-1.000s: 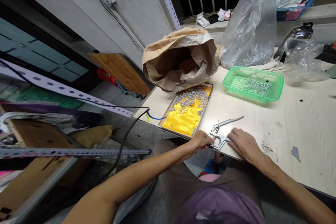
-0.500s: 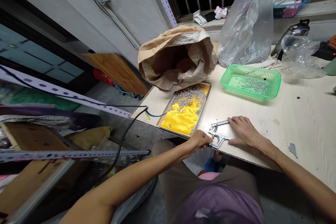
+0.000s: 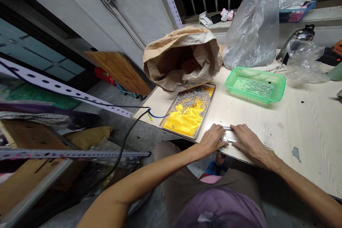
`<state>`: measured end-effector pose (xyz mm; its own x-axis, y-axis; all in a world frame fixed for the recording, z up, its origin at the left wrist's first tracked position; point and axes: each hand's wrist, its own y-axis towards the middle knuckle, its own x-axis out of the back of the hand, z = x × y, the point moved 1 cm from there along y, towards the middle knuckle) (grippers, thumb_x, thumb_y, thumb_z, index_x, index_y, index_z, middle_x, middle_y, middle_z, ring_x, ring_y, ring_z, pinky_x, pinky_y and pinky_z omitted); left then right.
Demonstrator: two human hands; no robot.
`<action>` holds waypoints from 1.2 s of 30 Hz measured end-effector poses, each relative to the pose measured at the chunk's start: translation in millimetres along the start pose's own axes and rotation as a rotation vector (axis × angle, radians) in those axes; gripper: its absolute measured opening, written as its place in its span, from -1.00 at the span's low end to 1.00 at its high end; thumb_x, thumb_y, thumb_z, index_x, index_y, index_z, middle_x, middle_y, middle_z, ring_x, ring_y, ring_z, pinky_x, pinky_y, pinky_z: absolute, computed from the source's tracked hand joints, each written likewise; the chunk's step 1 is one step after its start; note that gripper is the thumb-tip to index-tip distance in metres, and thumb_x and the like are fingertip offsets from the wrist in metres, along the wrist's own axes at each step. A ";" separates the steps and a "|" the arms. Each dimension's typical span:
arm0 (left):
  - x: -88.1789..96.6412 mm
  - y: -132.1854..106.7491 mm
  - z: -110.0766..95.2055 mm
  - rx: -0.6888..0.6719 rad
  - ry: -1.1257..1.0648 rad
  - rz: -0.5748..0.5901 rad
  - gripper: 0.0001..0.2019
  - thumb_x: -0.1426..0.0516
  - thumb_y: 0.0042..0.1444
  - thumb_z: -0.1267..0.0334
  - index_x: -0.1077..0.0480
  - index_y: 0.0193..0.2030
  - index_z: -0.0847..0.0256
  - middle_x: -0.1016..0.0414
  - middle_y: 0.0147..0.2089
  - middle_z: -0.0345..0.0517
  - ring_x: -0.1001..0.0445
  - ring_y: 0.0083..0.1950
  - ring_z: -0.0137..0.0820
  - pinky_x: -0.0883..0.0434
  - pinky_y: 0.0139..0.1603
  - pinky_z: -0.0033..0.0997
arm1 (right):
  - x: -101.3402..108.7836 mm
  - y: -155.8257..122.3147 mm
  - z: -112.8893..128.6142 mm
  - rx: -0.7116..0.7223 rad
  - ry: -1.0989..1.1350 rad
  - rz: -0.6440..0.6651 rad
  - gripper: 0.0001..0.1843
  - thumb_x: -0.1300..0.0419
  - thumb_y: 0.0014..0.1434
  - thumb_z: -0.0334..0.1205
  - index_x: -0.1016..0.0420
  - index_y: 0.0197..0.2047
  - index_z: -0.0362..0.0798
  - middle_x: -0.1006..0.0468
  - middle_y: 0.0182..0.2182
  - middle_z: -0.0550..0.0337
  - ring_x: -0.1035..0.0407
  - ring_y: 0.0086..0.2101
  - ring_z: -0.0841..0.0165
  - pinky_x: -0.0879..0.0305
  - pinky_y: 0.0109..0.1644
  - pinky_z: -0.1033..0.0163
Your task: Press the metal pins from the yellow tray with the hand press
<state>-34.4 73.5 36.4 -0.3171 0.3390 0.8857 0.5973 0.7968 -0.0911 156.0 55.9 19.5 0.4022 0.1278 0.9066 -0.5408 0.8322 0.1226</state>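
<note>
A metal hand press tool (image 3: 227, 138) lies flat near the table's front edge, mostly covered by both hands. My left hand (image 3: 212, 141) rests on its left end with the fingers laid over it. My right hand (image 3: 247, 140) presses down on its handles from the right, fingers stretched flat. Just left of the hands sits a shallow tray lined with yellow cloth (image 3: 184, 119), with several small metal pins heaped at its far end.
A green plastic basket (image 3: 278, 91) with metal pins stands behind the hands. An open brown paper sack (image 3: 184, 57) and a clear bag of pins (image 3: 253, 28) stand at the back. A black cable (image 3: 125, 135) hangs off the table's left edge.
The tool's upper handle has gone from raised to pressed flat. My right hand slid over the handles and my left hand moved onto the tool's head.
</note>
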 end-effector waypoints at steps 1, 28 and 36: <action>0.3 7.0 -3.3 -0.088 0.040 0.044 -0.59 -0.22 0.06 0.16 -0.28 0.02 0.23 -0.37 0.04 0.06 -0.31 0.05 -0.19 -0.31 0.03 -0.22 | -0.7 -2.0 -0.8 0.008 0.008 -0.012 -0.40 -0.19 0.08 -0.28 -0.12 0.18 -0.08 -0.40 -0.09 -0.01 -0.27 -0.13 0.16 -0.28 -0.08 0.07; -42.0 4.1 -13.7 -0.325 0.181 -0.159 -0.72 0.03 0.24 0.37 -0.28 0.08 0.31 -0.31 0.17 0.14 -0.25 0.22 -0.20 -0.32 0.16 -0.18 | 14.1 -14.8 -14.3 -0.100 -0.159 -0.064 -0.61 -0.07 0.22 -0.06 -0.35 0.04 -0.08 -0.46 -0.20 0.01 -0.31 -0.23 0.21 -0.29 -0.16 0.14; -66.8 -12.7 -27.7 -0.341 0.123 -0.253 -0.74 0.12 0.29 0.42 -0.33 -0.01 0.32 -0.45 0.02 0.08 -0.34 0.16 -0.29 -0.22 0.27 -0.16 | 35.1 31.9 -29.0 -0.274 -0.322 0.029 -0.76 -0.01 0.25 -0.22 -0.51 -0.23 -0.02 -0.50 -0.28 -0.02 -0.29 -0.21 0.11 -0.18 -0.19 0.02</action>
<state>-0.4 26.9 -9.0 -0.4071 0.0758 0.9102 0.7275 0.6295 0.2730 174.3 102.6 43.5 0.1143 0.0145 0.9933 -0.3146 0.9489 0.0224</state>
